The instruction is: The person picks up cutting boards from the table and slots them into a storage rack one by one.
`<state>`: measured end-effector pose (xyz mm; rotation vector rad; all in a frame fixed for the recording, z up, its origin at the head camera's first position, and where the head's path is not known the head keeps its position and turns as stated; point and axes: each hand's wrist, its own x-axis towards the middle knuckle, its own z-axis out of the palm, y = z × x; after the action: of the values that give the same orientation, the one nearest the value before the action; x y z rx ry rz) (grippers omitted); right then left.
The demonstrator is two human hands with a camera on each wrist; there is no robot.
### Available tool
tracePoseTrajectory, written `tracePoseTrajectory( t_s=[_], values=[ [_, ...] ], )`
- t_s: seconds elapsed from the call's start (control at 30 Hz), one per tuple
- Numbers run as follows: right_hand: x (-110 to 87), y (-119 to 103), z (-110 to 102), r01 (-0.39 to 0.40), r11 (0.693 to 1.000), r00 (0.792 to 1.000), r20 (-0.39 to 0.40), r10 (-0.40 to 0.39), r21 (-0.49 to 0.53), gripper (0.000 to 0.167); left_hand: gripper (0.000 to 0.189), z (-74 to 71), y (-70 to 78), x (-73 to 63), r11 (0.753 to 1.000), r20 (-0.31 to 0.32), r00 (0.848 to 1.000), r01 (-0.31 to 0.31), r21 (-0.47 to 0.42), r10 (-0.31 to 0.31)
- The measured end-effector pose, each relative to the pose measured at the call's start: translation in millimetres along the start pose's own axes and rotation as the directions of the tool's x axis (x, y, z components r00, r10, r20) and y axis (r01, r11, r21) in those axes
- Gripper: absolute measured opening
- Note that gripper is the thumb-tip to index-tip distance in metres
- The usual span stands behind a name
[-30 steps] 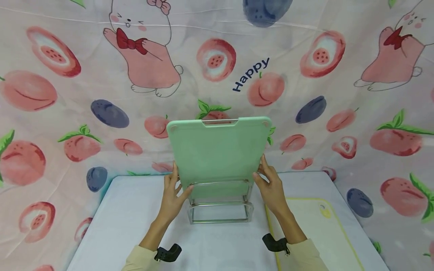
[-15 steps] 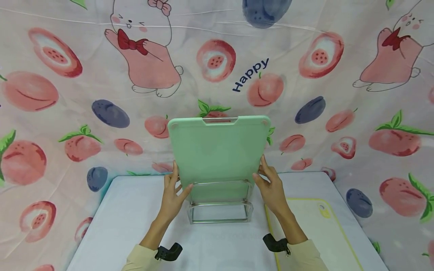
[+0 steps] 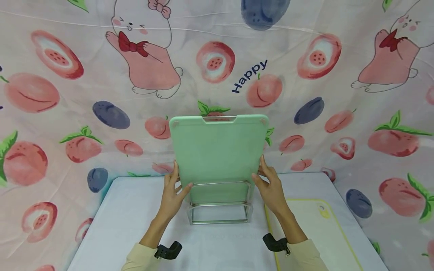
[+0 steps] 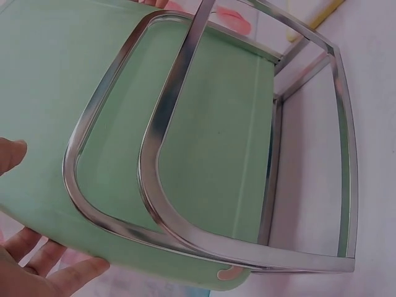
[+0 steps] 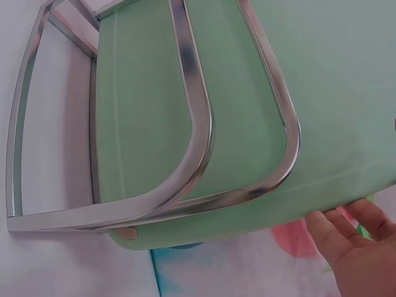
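A pale green cutting board [image 3: 218, 150] stands nearly upright, its lower part inside a silver metal rack [image 3: 219, 222] on the table. My left hand [image 3: 171, 197] holds the board's left edge, thumb on the front and fingers at the edge and behind. On the opposite edge, my right hand [image 3: 272, 188] holds it in the same way. The left wrist view has the board's lower corner [image 4: 229, 281] behind the rack's bent bars [image 4: 154, 124]. From the right wrist, my right fingers [image 5: 328, 232] show against the board's edge, beside the rack bars [image 5: 201, 117].
A white board with a yellow rim [image 3: 315, 226] lies flat on the table to the right, partly under my right forearm. The white tabletop [image 3: 135, 210] meets a fruit-and-rabbit printed cloth [image 3: 217, 30] hanging behind it.
The green cutting board's top edge has shifted slightly away from me and looks a little narrower. Both hands keep their hold at nearly the same spots, and the rack stays put.
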<state>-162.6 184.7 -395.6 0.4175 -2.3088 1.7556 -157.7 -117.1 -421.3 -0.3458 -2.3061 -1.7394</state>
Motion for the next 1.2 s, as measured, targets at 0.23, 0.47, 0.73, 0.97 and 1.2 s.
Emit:
tracePoseTrajectory(
  t_s=[0.23, 0.47, 0.73, 0.97, 1.2],
  values=[
    [2.0, 2, 0, -0.015, 1.0, 1.0, 0.015, 0.015, -0.023, 0.066, 0.086, 0.8, -31.4, 8.0, 1.0, -0.016, 1.0, 0.026, 0.013, -0.026],
    [5.5, 1, 1, -0.045, 0.998, 0.998, 0.041, 0.047, -0.044, 0.068, 0.085, 1.0, -36.9, 12.3, 1.0, -0.021, 1.0, -0.008, 0.025, 0.008],
    [9.4, 0, 3, -0.076, 0.997, 0.996, 0.04, 0.077, -0.025, 0.07, 0.086, 0.6, -36.0, 16.5, 1.0, -0.012, 1.0, 0.026, 0.002, -0.026],
    [13.7, 0, 4, -0.086, 0.994, 0.996, 0.032, 0.088, -0.062, 0.071, 0.089, 0.5, -36.0, 21.1, 0.998, -0.01, 0.998, 0.063, 0.0, -0.063],
    [17.3, 0, 4, -0.099, 0.992, 0.994, 0.045, 0.103, -0.076, 0.071, 0.088, -0.3, -34.4, 23.7, 0.995, -0.009, 0.996, 0.095, 0.028, -0.094]
  ],
)
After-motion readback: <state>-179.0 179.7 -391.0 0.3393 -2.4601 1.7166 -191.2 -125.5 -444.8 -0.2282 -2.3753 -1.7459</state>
